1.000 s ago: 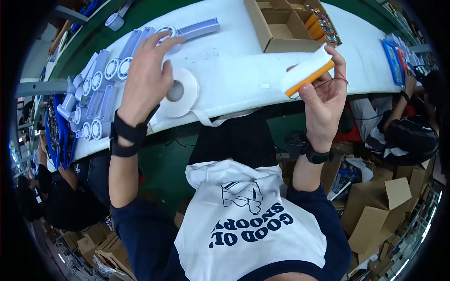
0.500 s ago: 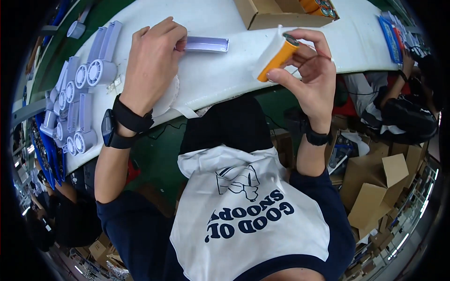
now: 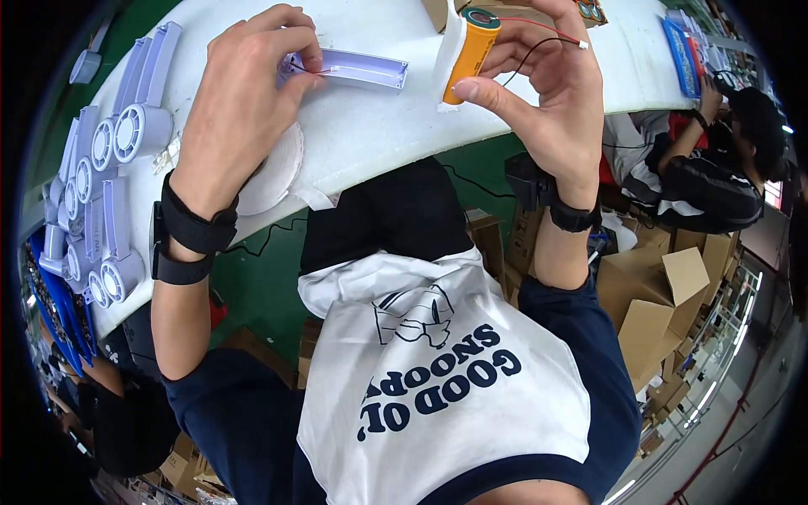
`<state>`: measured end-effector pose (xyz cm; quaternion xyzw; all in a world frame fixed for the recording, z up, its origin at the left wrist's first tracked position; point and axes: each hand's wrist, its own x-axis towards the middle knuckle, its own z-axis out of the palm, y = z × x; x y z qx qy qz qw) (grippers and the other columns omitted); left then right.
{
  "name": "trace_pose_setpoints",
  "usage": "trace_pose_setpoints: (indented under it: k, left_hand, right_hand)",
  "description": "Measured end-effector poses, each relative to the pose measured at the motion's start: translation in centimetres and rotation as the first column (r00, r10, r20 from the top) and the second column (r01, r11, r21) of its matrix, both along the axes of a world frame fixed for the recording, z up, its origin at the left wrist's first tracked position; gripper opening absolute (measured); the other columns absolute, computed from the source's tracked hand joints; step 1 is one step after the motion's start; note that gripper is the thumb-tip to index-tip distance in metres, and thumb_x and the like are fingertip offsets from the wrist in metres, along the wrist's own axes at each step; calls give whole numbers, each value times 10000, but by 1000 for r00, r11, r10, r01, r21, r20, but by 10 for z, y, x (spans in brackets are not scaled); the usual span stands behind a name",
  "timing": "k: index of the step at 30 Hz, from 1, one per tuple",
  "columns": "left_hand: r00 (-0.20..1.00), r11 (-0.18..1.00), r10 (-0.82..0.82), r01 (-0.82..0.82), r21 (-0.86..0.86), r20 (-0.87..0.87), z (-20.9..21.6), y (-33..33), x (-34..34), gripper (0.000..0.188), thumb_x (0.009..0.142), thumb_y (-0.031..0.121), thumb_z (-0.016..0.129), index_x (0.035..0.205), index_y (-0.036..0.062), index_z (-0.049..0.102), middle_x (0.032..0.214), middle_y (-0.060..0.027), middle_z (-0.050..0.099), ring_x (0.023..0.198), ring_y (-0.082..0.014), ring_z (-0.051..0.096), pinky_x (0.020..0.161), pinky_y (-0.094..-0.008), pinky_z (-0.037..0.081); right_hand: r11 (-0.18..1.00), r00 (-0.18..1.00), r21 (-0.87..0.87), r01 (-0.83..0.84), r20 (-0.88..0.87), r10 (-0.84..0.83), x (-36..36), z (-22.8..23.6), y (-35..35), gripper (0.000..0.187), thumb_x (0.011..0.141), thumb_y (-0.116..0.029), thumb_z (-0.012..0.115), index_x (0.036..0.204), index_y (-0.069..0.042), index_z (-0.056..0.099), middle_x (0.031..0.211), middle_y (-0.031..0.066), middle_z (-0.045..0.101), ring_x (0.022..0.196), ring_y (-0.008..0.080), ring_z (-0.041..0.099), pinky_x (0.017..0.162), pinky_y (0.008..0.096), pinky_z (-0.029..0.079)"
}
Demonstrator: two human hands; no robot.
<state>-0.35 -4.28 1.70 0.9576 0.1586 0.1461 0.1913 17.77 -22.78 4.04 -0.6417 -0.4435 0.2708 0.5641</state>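
My left hand (image 3: 252, 97) is closed around the near end of a lavender plastic handle shell (image 3: 366, 69), a long open trough lying on the table. Thin dark and reddish wires show by its thumb and fingertip. In my right hand (image 3: 551, 101) is an orange cylindrical battery (image 3: 473, 57), held nearly upright between thumb and fingers. A white strip (image 3: 452, 55) runs along the battery's left side. From its top end come a red wire and a black wire, leading to a small white connector (image 3: 582, 45) near the fingers.
Several lavender fan housings with handles (image 3: 139, 130) line the table's left side. A white roll of tape (image 3: 273, 172) lies by my left wrist. A cardboard box (image 3: 436, 12) stands at the back. Blue trays (image 3: 680, 59) sit far right, near another person (image 3: 707, 185). Open cartons (image 3: 652, 295) stand on the floor.
The view has shifted, so the table's things appear farther left. My right hand has turned the battery more upright, and its red and black wires now show. My left hand stays at the shell.
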Motion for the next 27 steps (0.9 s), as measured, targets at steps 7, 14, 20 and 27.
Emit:
trace_pose_setpoints:
  k: [7, 14, 20, 27]
  left_hand:
    - [993, 993, 65, -55, -104, 94, 7, 17, -7, 139, 806, 115, 759, 883, 11, 708, 1130, -47, 715, 940, -224, 686, 865, -318, 520]
    - [980, 980, 160, -144, -137, 118, -3, 18, -7, 138, 852, 133, 739, 915, 11, 721, 1112, -35, 732, 884, -163, 697, 837, -273, 533]
    - [945, 916, 313, -274, -293, 95, 18, -2, 10, 92, 739, -24, 746, 780, -53, 669, 967, -149, 726, 797, -203, 686, 720, -275, 548]
    - [917, 915, 333, -258, -311, 220, 8, -1, 7, 80, 724, -48, 741, 742, -65, 665, 957, -160, 729, 763, -201, 689, 708, -272, 551]
  right_hand:
    - [994, 978, -8, -107, 179, 107, -9, 19, 33, 502, 741, -25, 838, 1175, -17, 585, 1092, 77, 654, 877, 114, 649, 744, 219, 528]
    - [959, 881, -32, -280, 388, 270, -17, 7, 55, 460, 724, 45, 786, 1131, -49, 594, 1027, 128, 673, 868, 207, 696, 721, 276, 553]
    - [935, 709, -255, -245, 611, 353, -20, 2, 57, 335, 792, 6, 711, 1079, -82, 561, 877, 136, 625, 790, 308, 649, 664, 382, 500]
    - [903, 625, -329, -276, 652, 428, -13, -11, 60, 242, 852, -82, 672, 1051, -87, 534, 815, 133, 566, 756, 334, 601, 653, 419, 459]
